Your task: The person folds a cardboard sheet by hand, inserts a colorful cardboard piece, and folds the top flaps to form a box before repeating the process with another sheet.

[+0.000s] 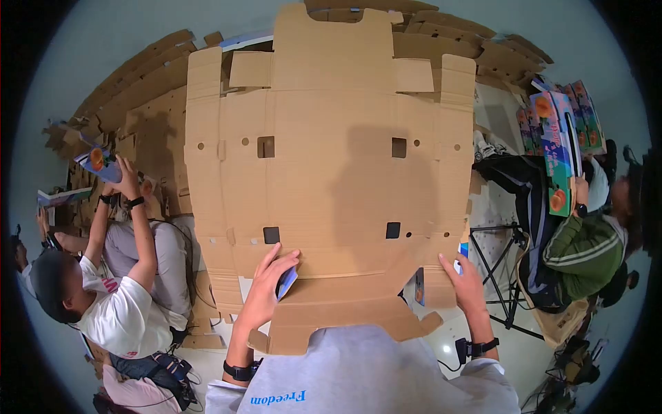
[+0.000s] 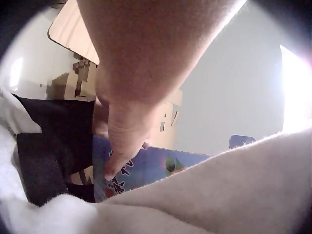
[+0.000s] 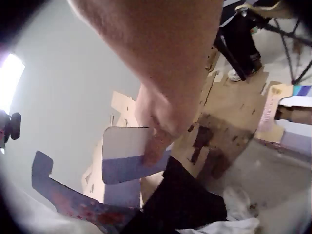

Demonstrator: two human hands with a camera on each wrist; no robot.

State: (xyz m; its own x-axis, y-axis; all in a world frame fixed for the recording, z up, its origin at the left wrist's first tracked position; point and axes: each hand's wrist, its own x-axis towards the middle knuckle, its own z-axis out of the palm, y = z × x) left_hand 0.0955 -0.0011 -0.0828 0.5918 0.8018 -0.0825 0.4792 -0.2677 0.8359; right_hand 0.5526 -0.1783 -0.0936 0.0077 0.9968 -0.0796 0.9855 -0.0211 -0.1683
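A large unfolded cardboard box spreads out in front of me, its plain brown inside facing up, with square cutouts and small round holes. My left hand grips its near left part, fingers over the brown side. In the left wrist view the thumb lies on the blue printed face. My right hand holds the near right edge. The right wrist view shows that thumb on a white-and-blue flap, the other fingers largely hidden. A near flap bends up towards my shirt.
On the left a seated person raises a small printed box. At right another person holds a long printed carton, beside more cartons and a black tripod. Flattened cardboard lies beyond the large box.
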